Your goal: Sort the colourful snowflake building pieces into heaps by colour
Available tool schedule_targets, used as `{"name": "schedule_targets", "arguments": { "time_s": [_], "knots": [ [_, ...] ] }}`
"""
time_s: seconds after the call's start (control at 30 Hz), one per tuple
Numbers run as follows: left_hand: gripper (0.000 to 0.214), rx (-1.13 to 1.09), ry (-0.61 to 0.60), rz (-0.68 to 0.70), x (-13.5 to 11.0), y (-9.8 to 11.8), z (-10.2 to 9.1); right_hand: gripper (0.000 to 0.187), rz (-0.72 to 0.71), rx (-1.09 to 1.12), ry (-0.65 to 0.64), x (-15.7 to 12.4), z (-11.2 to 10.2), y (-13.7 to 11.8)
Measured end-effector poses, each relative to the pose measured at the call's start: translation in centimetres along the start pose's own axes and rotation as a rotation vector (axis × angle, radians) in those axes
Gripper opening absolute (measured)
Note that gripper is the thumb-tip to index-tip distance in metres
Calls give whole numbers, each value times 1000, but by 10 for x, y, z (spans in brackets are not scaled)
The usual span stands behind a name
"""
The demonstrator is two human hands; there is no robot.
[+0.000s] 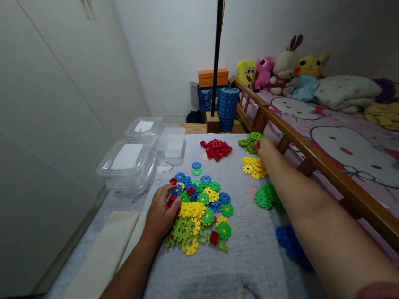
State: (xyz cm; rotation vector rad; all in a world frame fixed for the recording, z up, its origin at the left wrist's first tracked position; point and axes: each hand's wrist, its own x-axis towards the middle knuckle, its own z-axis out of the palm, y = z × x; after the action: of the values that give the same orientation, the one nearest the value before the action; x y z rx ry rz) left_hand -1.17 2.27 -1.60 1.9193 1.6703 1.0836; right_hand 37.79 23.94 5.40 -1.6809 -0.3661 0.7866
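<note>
My left hand (162,209) rests on the left side of a mixed heap of plastic building pieces (204,197), its thumb and fingers apart. Blue, green and yellow notched discs lie in that heap, along with red pieces and light-green lattice pieces. Reaching far forward, my right hand (263,145) is at the edge of a light-green pile of pieces (250,142). Its fingers are closed, and whatever they pinch is hidden. Below my right hand lie yellow discs (254,166), green discs (266,196) and blue discs (292,244), partly covered by my forearm.
A red pile of pieces (217,149) sits at the far middle of the cloth-covered table (199,287). Clear plastic boxes (125,162) stand at the left. A wooden bed rail (303,150) runs along the right side. Behind the table rises a black pole (217,47).
</note>
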Motion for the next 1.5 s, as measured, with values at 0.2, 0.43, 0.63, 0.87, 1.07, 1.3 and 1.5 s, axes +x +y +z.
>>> {"name": "schedule_targets", "arguments": {
  "time_s": [0.2,0.43,0.63,0.87,1.07,1.3,1.5],
  "knots": [
    [39,3,-4,2,0,-1,1,15,-84,-24,-67,-26,1,13],
    [38,2,9,11,1,1,1,16,-188,-99,-336,-86,10,29],
    [38,-13,15,21,1,2,2,11,-513,-434,-795,-140,23,55],
    [38,-12,10,13,1,1,3,34,-954,-836,-851,-172,56,95],
    [37,-23,19,26,1,1,3,42,-1050,-1072,-830,-175,81,103],
    [37,-21,27,25,2,1,3,31,-948,-1069,-770,-175,74,94],
    [38,-24,26,24,3,-2,5,12,-820,-701,-850,-159,24,72]
  ]
}}
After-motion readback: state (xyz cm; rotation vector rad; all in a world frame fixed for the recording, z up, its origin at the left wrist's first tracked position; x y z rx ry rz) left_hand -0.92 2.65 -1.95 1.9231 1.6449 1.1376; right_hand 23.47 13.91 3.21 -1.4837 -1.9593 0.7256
